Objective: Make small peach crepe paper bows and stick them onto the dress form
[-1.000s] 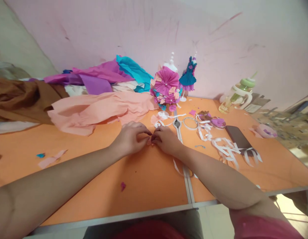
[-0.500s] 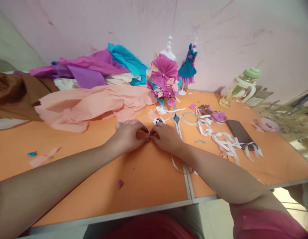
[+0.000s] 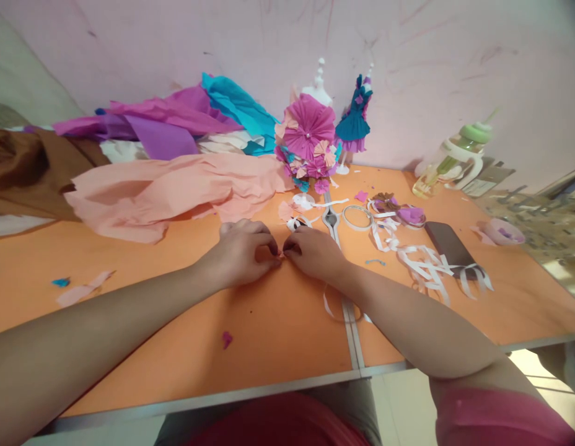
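Note:
My left hand point(image 3: 243, 251) and my right hand point(image 3: 315, 253) meet fingertip to fingertip over the orange table point(image 3: 176, 310). Both pinch a tiny pink paper piece point(image 3: 281, 253) between thumb and fingers; most of it is hidden. Just beyond my right hand lie scissors point(image 3: 331, 221), a ring of tape point(image 3: 356, 217) and small peach paper bits point(image 3: 285, 212).
Sheets of peach crepe paper point(image 3: 176, 192), purple, teal and brown paper are heaped at the back left. A mannequin with pink paper flowers point(image 3: 308, 139) and a teal-dressed one point(image 3: 353, 127) stand by the wall. White paper strips point(image 3: 427, 266), a phone point(image 3: 448, 243) and a bottle point(image 3: 448, 164) lie right.
The view has shifted slightly downward. Both hands stay pinched together at the same spot, with only small finger movements on the paper piece.

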The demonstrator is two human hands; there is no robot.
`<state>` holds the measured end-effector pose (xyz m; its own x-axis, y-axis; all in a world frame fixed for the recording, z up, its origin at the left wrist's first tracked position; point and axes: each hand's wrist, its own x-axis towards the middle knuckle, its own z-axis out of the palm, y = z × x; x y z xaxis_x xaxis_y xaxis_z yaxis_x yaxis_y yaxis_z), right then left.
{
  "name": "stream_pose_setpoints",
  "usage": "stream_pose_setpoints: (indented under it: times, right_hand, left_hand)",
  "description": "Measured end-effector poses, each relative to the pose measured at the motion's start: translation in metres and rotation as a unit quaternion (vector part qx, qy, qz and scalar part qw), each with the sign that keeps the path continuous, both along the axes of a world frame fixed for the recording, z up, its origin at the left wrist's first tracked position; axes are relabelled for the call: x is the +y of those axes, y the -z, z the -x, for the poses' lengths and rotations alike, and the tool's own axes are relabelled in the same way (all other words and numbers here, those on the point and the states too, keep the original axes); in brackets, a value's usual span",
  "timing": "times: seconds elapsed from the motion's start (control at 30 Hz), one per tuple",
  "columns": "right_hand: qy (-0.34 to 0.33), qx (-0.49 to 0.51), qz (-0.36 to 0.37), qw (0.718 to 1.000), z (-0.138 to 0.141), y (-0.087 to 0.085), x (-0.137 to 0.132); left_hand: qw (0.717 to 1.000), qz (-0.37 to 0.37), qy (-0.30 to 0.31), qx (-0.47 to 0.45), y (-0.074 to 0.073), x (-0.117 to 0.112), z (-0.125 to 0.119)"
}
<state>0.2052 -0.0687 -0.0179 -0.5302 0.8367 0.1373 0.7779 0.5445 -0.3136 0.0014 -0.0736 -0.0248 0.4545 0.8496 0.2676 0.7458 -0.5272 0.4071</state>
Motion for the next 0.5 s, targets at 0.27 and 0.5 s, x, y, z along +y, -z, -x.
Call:
stream_pose_setpoints:
  times: [0.27, 0.5]
  right_hand:
    - [0.029, 0.02, 0.035, 0.999, 0.001, 0.002, 0.007]
    - [0.029, 0.01, 0.028, 0.999, 0.002, 0.002, 0.005]
  left_hand:
    - [0.995, -0.078, -0.001, 0.059, 0.006, 0.001, -0.007]
    - [0.997, -0.059, 0.036, 0.026, 0.01, 0.004, -0.004]
